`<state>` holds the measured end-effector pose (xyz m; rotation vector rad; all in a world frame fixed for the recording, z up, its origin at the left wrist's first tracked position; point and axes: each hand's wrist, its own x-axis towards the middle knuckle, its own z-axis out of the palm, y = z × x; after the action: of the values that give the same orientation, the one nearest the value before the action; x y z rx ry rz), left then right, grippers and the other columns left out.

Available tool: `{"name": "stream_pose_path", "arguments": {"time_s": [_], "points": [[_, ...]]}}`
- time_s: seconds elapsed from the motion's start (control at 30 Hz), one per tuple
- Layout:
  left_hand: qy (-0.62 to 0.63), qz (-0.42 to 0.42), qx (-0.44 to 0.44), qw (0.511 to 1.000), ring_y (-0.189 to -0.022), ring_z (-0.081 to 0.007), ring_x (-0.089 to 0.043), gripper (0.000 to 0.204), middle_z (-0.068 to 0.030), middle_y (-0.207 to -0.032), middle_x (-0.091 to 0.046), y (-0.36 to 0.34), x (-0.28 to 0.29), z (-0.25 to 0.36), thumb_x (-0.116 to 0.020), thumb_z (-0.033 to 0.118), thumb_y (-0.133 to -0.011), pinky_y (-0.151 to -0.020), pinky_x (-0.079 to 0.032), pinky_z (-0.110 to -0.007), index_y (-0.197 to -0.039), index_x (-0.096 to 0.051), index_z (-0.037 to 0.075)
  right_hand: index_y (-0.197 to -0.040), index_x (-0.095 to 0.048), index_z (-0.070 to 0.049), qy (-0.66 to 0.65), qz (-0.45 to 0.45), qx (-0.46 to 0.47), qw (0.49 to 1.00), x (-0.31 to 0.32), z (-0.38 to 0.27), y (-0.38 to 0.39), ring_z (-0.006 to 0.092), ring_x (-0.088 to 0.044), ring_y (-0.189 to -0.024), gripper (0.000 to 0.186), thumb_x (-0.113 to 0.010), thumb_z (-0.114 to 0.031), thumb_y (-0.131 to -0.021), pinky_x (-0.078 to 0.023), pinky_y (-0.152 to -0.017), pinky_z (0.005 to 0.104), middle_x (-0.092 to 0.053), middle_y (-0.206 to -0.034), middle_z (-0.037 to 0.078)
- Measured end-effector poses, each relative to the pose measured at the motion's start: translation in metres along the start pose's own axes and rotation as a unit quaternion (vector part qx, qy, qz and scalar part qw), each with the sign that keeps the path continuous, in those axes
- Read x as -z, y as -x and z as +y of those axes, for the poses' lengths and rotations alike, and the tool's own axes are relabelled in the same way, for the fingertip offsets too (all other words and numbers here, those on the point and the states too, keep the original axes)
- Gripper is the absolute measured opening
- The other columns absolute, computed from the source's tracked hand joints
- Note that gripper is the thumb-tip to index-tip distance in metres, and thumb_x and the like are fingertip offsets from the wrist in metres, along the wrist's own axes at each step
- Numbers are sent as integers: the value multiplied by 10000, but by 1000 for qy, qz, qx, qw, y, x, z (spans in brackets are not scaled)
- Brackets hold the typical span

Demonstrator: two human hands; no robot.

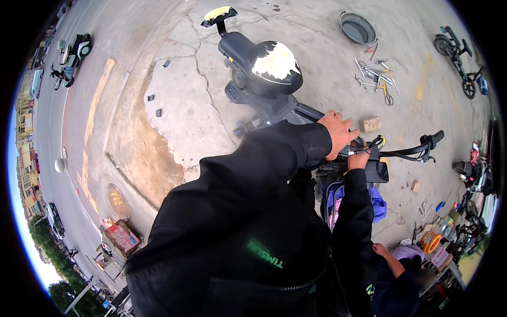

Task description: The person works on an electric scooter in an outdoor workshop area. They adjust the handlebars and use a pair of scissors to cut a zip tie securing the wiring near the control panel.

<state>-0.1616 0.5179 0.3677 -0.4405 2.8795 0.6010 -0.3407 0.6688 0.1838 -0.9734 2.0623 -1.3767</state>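
A black electric bike [311,113] stands before me, its saddle [277,62] torn to show pale padding. My left hand [338,133] lies over the black frame by the steering head, its fingers curled round it. Just below, my right hand [358,160] is closed at a bundle of black cables [376,143]. What its fingertips hold is hidden behind the left hand and the cables. To the right reaches the handlebar [422,145] with its grip. A purple bag or cloth [378,205] shows beside my right forearm.
Several hand tools [377,76] lie on the concrete near a dark basin [358,28]. A brick [370,124] is close to the bike. Another person [398,272] sits at lower right by an orange reel [431,242] and clutter. Parked scooters [73,59] stand further off.
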Motion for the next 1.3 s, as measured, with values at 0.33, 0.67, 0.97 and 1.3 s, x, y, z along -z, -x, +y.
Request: {"name": "stream_pose_path", "arguments": {"time_s": [0.33, 0.67, 0.97, 1.3], "points": [[19, 104, 40, 994, -909, -282, -636, 471, -139, -943, -657, -15, -19, 32, -657, 462, -808, -829, -455, -400, -991, -682, 29, -820, -576, 29, -358, 48, -191, 913, 16, -5, -1, 113, -577, -724, 36, -570, 12, -851, -494, -673, 278, -616, -774, 53], [26, 115, 134, 984, -853, -258, -666, 403, -97, -884, -676, -25, -25, 66, -615, 455, -877, -765, -485, -379, -895, -700, 62, -1057, -629, 109, 58, -118, -14, 991, 38, 63, -4, 325, -672, -845, 353, -656, -84, -763, -531, -784, 386, -680, -905, 244], [48, 54, 169, 983, -822, -271, -685, 396, -107, -898, -695, -23, -16, 102, -571, 434, -909, -713, -501, -398, -982, -686, 63, -950, -665, 69, 86, -137, -68, 984, 53, 9, 9, 263, -691, -772, 261, -686, -24, -707, -554, -698, 350, -694, -877, 212], [75, 6, 90, 993, -749, -363, -679, 428, -192, -763, -690, -57, 16, 127, -520, 429, -946, -680, -528, -464, -1059, -693, 54, -914, -658, 38, -409, -10, -232, 882, 63, -12, 7, 273, -655, -758, 264, -520, -187, -921, -537, -696, 382, -691, -877, 154]]}}
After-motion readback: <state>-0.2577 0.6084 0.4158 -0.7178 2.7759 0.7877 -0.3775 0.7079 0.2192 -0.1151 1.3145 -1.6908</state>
